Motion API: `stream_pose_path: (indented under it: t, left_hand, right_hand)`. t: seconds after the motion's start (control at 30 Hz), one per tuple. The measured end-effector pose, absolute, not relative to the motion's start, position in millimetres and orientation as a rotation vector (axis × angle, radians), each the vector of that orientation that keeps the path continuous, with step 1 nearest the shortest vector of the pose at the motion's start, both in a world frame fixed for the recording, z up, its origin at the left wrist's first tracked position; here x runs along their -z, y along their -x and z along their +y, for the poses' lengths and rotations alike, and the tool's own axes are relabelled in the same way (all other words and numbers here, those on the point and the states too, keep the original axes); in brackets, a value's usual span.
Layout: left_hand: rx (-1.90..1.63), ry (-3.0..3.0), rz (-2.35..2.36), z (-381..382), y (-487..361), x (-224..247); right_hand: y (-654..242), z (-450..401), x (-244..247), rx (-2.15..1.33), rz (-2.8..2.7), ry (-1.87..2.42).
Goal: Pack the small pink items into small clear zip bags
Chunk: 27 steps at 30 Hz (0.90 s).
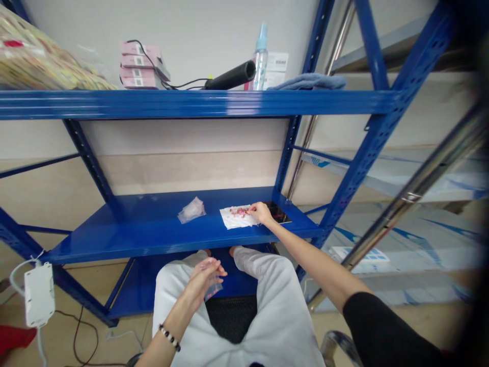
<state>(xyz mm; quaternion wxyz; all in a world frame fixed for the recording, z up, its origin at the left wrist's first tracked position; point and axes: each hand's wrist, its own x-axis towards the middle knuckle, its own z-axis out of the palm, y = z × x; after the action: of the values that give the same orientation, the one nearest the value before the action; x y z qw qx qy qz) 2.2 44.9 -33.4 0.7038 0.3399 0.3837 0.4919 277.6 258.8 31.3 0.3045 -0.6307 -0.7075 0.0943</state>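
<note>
Shelf: crumpled clear plastic wrap [191, 210] lying on the blue steel shelf [114, 239]
Left: our left hand [202, 280], half curled over our lap, pinching a small clear plastic bag [213, 291]
Right: our right hand [262, 212], fingertips together at pink crumbs [240, 211] on a white paper tissue [233, 220], can't tell if it's got any

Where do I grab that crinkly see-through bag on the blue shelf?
Pinch a raised fold of the crumpled clear plastic bag from above, coming straight down. It lies loose on the blue metal shelf, so its crinkles stand up and give your fingers an edge.
</note>
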Motion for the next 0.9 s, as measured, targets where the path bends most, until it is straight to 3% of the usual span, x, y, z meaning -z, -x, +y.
stream_pose_path:
  t: [0.53, 0.7, 0.9]
  left_hand:
    - [-1.096, -0.761, 0.737, 41, 4, 28]
    - [-0.953, -0.895, 0.873, 34, 3, 31]
    - [-0.688, -1.07, 0.957, 26, -4, 33]
  right_hand:
    - [-277, 244, -41, -0.519, -1.573, 1.523]
    - [-258, 168, -37, -0.727, -1.521, 1.161]
    - [-210, 56, 13, -1.032, -1.66, 1.069]
